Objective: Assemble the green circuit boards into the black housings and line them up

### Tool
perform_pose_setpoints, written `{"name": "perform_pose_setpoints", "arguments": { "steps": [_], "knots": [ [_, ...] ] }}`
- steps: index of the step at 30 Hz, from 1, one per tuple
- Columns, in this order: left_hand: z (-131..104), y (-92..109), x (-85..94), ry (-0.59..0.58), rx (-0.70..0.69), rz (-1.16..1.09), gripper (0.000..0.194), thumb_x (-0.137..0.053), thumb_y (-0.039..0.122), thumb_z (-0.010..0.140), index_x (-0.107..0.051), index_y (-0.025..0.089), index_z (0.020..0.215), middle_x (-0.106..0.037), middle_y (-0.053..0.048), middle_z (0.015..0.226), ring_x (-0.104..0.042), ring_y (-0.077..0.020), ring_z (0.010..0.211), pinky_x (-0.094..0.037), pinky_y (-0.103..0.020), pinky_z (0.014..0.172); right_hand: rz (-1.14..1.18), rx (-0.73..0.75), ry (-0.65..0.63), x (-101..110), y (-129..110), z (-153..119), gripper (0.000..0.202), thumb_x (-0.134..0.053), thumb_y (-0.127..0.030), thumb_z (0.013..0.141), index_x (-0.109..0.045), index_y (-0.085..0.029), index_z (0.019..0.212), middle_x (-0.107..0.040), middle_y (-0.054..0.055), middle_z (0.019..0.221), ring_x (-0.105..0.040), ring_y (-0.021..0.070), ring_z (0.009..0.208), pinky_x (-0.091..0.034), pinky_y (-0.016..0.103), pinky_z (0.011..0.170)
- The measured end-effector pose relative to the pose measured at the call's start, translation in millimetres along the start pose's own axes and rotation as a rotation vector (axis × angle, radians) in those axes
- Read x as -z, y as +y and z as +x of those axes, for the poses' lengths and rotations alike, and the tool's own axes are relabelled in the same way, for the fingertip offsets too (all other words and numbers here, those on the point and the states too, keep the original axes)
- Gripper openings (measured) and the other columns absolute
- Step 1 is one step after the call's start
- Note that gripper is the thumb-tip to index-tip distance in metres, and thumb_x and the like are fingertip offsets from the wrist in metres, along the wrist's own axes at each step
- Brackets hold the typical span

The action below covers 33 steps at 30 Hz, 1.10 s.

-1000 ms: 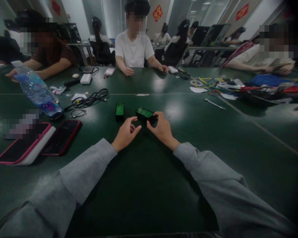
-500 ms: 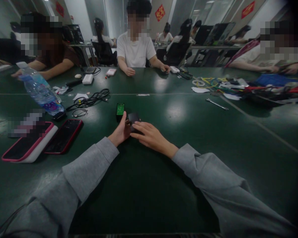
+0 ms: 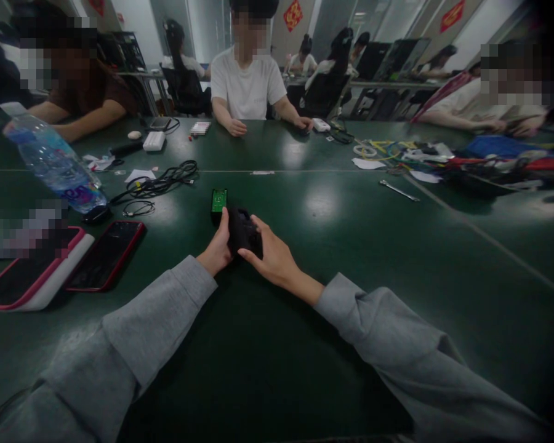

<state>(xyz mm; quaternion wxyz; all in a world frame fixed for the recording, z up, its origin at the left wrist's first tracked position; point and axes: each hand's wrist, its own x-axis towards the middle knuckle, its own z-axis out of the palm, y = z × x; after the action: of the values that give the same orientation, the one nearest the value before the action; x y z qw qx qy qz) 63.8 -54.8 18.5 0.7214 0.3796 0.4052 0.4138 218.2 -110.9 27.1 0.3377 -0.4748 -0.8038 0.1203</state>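
Observation:
Between my two hands is a small black plastic case (image 3: 244, 235), held tilted just above the green tabletop. Its upper side shows an opening or recess, too dark to make out inside. My left hand (image 3: 218, 246) grips its left side, thumb pointing up along the edge. On the right side, my right hand (image 3: 277, 255) closes on it with thumb in front and fingers behind. Just beyond my left thumb stands a black box with a green circuit board (image 3: 219, 200) in its open top, partly covered by my hand.
To the left lie two phones, one red-edged (image 3: 106, 255), one in a pink case (image 3: 32, 271). A tilted water bottle (image 3: 55, 160) and black cables (image 3: 166, 181) are behind them. A wrench (image 3: 398, 191) and a cable heap (image 3: 489, 163) lie right. People sit across the table.
The black case has turned in my hands, so a recessed side now shows instead of a flat face. My right hand has shifted from lying over it to gripping its right side.

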Motion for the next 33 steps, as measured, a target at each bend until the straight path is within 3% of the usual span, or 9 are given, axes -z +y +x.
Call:
{"name": "perform_pose_setpoints", "arguments": {
  "steps": [5, 9, 12, 14, 17, 20, 25, 30, 33],
  "knots": [
    [-1.2, 0.3, 2.0, 0.009, -0.012, 0.056, 0.097, -0.013, 0.085, 0.085, -0.055, 0.013, 0.133, -0.073, -0.017, 0.099, -0.069, -0.0259, 0.093, -0.056, -0.040, 0.080, -0.027, -0.104, -0.092, -9.3, -11.7, 3.7, 0.080, -0.051, -0.056, 0.094, -0.016, -0.018, 0.154, -0.058, 0.018, 0.133, -0.067, 0.0320, 0.100, -0.057, 0.047, 0.081],
    [-0.8, -0.5, 5.7, -0.018, -0.069, 0.140, 0.102, -0.004, 0.086, 0.083, -0.054, 0.014, 0.135, -0.073, -0.016, 0.098, -0.069, -0.0260, 0.095, -0.056, -0.040, 0.080, -0.032, -0.079, -0.007, -6.2, -16.8, 2.9, 0.069, -0.047, -0.047, 0.095, -0.022, -0.022, 0.154, -0.064, 0.011, 0.124, -0.067, 0.0258, 0.095, -0.058, 0.040, 0.079],
    [0.9, -0.5, 7.6, -0.018, -0.066, 0.113, 0.097, -0.006, 0.084, 0.085, -0.054, 0.017, 0.135, -0.073, -0.015, 0.101, -0.068, -0.0279, 0.099, -0.056, -0.043, 0.080, -0.094, 0.016, 0.094, 9.2, -13.6, 8.2, 0.069, -0.045, -0.047, 0.096, -0.021, -0.020, 0.154, -0.061, 0.011, 0.129, -0.065, 0.0253, 0.099, -0.056, 0.040, 0.087],
    [1.4, 0.4, 7.5, -0.030, -0.060, 0.040, 0.092, -0.009, 0.082, 0.088, -0.057, 0.017, 0.132, -0.073, -0.015, 0.104, -0.068, -0.0275, 0.101, -0.057, -0.043, 0.081, -0.167, 0.076, 0.192, 25.1, -6.0, 16.9, 0.069, -0.044, -0.046, 0.096, -0.020, -0.020, 0.155, -0.053, 0.012, 0.140, -0.061, 0.0283, 0.110, -0.053, 0.042, 0.094],
    [-0.3, 3.4, 4.7, -0.040, -0.044, -0.181, 0.077, -0.019, 0.074, 0.094, -0.061, 0.017, 0.123, -0.072, -0.012, 0.111, -0.068, -0.0225, 0.103, -0.056, -0.036, 0.086, -0.293, 0.026, 0.339, 48.7, 18.4, 32.6, 0.069, -0.042, -0.045, 0.097, -0.016, -0.018, 0.155, -0.041, 0.015, 0.151, -0.056, 0.0329, 0.119, -0.052, 0.045, 0.093],
    [-3.9, 7.6, 0.6, -0.044, 0.000, -0.428, 0.063, -0.027, 0.063, 0.100, -0.062, 0.015, 0.119, -0.071, -0.010, 0.117, -0.069, -0.0179, 0.105, -0.055, -0.030, 0.090, -0.422, -0.093, 0.392, 61.2, 56.0, 41.2, 0.069, -0.042, -0.043, 0.096, -0.020, -0.015, 0.155, -0.047, 0.018, 0.145, -0.059, 0.0331, 0.113, -0.053, 0.044, 0.086],
    [-5.9, 10.8, -1.8, -0.051, 0.050, -0.587, 0.062, -0.031, 0.060, 0.100, -0.059, 0.012, 0.127, -0.070, -0.014, 0.120, -0.069, -0.0222, 0.110, -0.054, -0.033, 0.094, -0.552, -0.295, 0.327, 58.6, 101.9, 36.9, 0.066, -0.048, -0.042, 0.093, -0.033, -0.015, 0.150, -0.066, 0.015, 0.112, -0.064, 0.0294, 0.090, -0.049, 0.039, 0.071],
    [-4.7, 10.1, -1.6, -0.062, 0.062, -0.606, 0.065, -0.032, 0.061, 0.100, -0.051, 0.013, 0.138, -0.069, -0.014, 0.123, -0.068, -0.0225, 0.111, -0.052, -0.034, 0.096, -0.676, -0.302, 0.154, 50.8, 106.1, 31.9, 0.059, -0.049, -0.043, 0.092, -0.043, -0.018, 0.146, -0.066, 0.014, 0.098, -0.060, 0.0264, 0.082, -0.042, 0.035, 0.068],
    [-5.7, 10.8, -2.8, -0.057, 0.057, -0.589, 0.066, -0.029, 0.061, 0.100, -0.049, 0.012, 0.141, -0.069, -0.013, 0.124, -0.068, -0.0221, 0.112, -0.050, -0.034, 0.098, -0.693, -0.299, 0.115, 49.2, 109.5, 30.5, 0.056, -0.046, -0.044, 0.094, -0.045, -0.019, 0.144, -0.063, 0.013, 0.097, -0.058, 0.0269, 0.085, -0.042, 0.037, 0.072]
  ]
}}
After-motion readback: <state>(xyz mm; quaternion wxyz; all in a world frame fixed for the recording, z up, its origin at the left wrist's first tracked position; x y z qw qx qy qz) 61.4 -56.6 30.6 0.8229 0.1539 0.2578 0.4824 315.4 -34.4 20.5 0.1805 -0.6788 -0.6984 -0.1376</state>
